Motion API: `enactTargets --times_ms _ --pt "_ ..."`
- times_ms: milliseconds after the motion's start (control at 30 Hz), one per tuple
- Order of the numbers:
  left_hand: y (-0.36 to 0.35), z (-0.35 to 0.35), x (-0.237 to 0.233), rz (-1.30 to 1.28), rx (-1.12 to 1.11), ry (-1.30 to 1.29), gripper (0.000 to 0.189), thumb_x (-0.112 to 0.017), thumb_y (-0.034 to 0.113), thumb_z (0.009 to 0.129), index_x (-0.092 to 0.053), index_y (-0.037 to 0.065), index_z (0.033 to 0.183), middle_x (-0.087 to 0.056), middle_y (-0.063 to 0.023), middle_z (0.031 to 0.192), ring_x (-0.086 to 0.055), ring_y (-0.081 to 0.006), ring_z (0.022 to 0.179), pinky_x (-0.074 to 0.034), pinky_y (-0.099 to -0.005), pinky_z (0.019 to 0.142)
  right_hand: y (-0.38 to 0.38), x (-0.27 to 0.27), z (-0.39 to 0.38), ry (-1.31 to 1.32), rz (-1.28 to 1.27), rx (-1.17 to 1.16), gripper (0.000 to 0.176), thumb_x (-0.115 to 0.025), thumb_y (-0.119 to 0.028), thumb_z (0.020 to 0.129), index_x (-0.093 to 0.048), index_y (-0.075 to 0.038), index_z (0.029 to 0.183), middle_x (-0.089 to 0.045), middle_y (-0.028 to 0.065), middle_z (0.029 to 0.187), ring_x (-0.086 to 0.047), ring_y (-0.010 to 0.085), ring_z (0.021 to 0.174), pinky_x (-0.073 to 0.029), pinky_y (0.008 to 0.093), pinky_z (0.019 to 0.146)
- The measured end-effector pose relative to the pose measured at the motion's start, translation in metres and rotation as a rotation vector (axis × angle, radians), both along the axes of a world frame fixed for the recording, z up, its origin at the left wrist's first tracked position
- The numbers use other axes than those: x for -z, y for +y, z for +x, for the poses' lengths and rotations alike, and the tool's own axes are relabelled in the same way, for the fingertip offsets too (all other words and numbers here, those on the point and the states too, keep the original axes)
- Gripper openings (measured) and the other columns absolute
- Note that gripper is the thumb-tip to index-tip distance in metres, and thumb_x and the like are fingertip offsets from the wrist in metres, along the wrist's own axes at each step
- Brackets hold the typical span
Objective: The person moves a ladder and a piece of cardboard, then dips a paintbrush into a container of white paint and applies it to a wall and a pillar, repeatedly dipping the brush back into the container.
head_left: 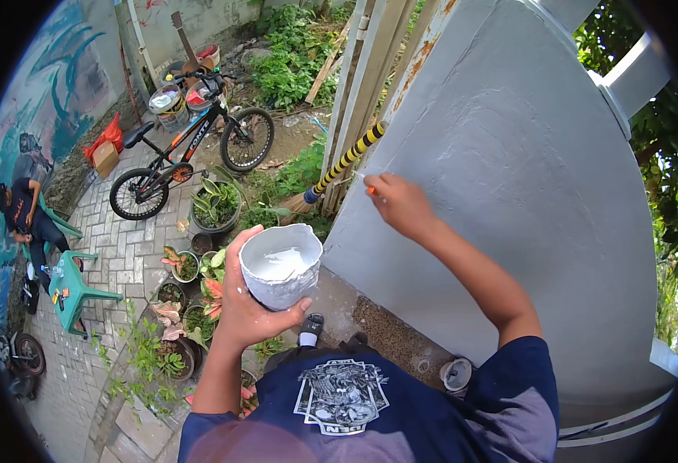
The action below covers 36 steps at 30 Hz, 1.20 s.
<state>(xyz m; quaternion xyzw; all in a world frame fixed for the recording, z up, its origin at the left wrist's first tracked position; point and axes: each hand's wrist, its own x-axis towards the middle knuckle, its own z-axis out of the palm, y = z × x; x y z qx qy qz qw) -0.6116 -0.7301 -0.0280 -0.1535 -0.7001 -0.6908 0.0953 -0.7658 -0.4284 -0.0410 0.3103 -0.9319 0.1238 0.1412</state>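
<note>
My left hand point(248, 312) is wrapped round a paint-crusted cup point(283, 284) with a ragged rim, held up in front of my chest. Pale grey-white paint point(281, 258) lies inside it. Over at the wall's left edge, my right hand point(402, 207) is closed on a small paintbrush point(371, 190), of which an orange bit and a pale tip show past the fingers. The grey wall point(509, 208) has a wet-looking sheen and rough streaks around its middle. Just left of my right hand leans a broom with a yellow-and-black striped handle point(350, 158).
Potted plants point(215, 204) line the paving to my left. Beyond them stands a bicycle point(188, 143) near paint buckets point(167, 104). A person point(26, 208) sits by a green table point(80, 293). A small tub point(455, 374) is at the wall's foot.
</note>
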Motion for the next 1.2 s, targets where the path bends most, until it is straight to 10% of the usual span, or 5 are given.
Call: enactTargets --times_ms 333,667,933,1067,1200 --pt "0.011 -0.016 -0.014 0.012 0.024 0.042 0.104 -0.090 0.017 0.063 -0.033 -0.001 0.147 -0.055 -0.0164 0.133 -0.059 -0.0248 0.122 -0.047 -0.0388 0.106 -0.003 -0.263 0.047 0.854 -0.070 -0.108 0.019 -0.074 -0.006 0.089 -0.068 -0.009 0.107 -0.068 0.0064 0.091 -0.067 0.0239 0.075 -0.056 0.0339 0.067" --pt "0.015 -0.014 -0.002 -0.002 0.029 0.040 0.104 -0.088 0.013 0.064 -0.030 0.000 0.149 -0.055 -0.0175 0.135 -0.059 -0.0257 0.124 -0.047 -0.0392 0.105 -0.014 -0.041 0.028 0.285 0.010 -0.040 0.036 -0.078 -0.002 0.076 -0.065 -0.015 0.107 -0.064 0.0053 0.093 -0.067 0.0249 0.082 -0.055 0.0370 0.065" --pt "0.013 -0.007 0.000 -0.012 -0.014 0.025 0.107 -0.088 0.010 0.063 -0.026 0.001 0.150 -0.055 -0.0169 0.133 -0.060 -0.0256 0.123 -0.049 -0.0389 0.104 -0.024 0.195 0.000 -0.187 -0.149 0.170 0.020 -0.068 -0.015 0.092 -0.064 -0.015 0.111 -0.062 0.0089 0.092 -0.066 0.0323 0.089 -0.054 0.0476 0.073" --pt "0.004 -0.003 -0.004 -0.078 -0.038 0.044 0.107 -0.088 0.010 0.064 -0.026 0.001 0.150 -0.056 -0.0167 0.133 -0.061 -0.0258 0.122 -0.050 -0.0387 0.102 -0.027 0.197 0.009 -0.217 -0.142 0.160 0.018 -0.066 -0.014 0.092 -0.064 -0.015 0.110 -0.062 0.0091 0.090 -0.066 0.0333 0.090 -0.054 0.0469 0.074" --pt "-0.005 -0.005 -0.005 -0.066 -0.050 0.079 0.105 -0.088 0.010 0.064 -0.028 0.002 0.150 -0.055 -0.0163 0.133 -0.061 -0.0259 0.123 -0.050 -0.0388 0.102 0.005 0.059 -0.009 -0.099 -0.271 0.162 0.017 -0.066 -0.014 0.093 -0.064 -0.013 0.110 -0.065 0.0117 0.089 -0.066 0.0360 0.083 -0.053 0.0460 0.070"
